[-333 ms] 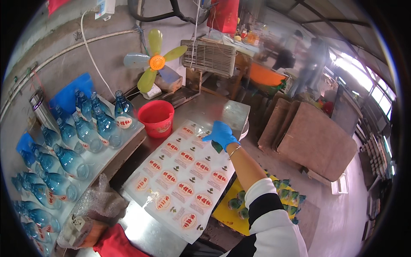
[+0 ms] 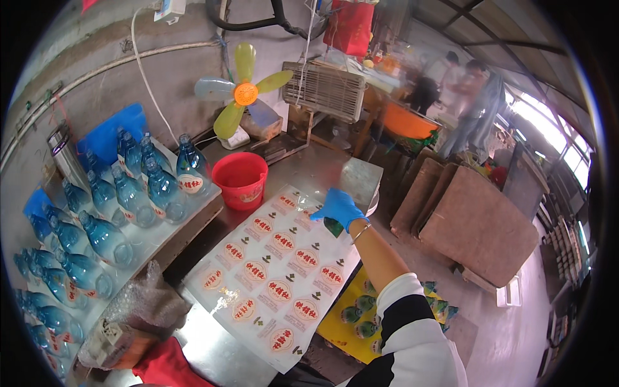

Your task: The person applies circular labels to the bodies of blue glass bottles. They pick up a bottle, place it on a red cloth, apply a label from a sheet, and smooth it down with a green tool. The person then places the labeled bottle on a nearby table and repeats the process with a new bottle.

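Note:
My right hand (image 2: 340, 209), in a blue glove, is above the far right part of a large white sheet (image 2: 222, 258) printed with rows of red and orange labels. Its thumb sticks out to the left over the labels, and the other fingers look curled and are mostly hidden behind the hand. A dark green piece (image 2: 333, 226) shows beneath the palm; what it belongs to I cannot make out. The sheet lies on a shiny metal table (image 2: 213, 345). My left hand is out of view.
Several blue glass bottles (image 2: 166, 191) crowd a ledge at left. Beyond the sheet are a red bucket (image 2: 240, 181) and a fan (image 2: 245, 94). Right of the table, a yellow board (image 2: 345, 332) carries green-and-blue bottles; brown boards (image 2: 480, 222) lean farther off. People (image 2: 474, 97) stand at the back.
The whole scene has shifted slightly to the right in the view. My right hand keeps about the same place over the sheet.

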`<move>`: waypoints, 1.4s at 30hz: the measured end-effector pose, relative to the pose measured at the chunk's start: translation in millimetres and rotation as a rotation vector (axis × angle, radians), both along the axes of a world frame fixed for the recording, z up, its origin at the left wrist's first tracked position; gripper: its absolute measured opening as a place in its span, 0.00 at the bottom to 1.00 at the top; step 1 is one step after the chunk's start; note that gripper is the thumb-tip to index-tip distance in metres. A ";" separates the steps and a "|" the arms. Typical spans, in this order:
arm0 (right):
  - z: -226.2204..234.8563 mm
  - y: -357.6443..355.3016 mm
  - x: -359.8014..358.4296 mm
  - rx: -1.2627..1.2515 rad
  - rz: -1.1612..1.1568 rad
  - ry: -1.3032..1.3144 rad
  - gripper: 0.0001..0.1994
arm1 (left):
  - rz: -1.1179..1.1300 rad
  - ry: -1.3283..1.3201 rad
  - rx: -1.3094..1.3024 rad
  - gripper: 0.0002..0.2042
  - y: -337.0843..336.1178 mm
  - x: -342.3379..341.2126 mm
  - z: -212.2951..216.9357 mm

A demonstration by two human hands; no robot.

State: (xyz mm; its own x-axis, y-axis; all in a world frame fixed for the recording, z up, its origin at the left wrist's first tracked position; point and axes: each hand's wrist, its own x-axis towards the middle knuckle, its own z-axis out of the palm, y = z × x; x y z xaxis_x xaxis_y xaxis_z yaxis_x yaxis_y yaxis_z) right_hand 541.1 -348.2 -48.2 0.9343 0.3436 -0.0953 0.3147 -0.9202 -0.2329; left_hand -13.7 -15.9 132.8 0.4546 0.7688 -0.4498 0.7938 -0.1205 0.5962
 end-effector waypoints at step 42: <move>-45.9 -4.6 37.0 -0.287 0.367 -0.457 0.22 | -0.679 0.349 1.149 0.09 -44.4 135.9 -171.5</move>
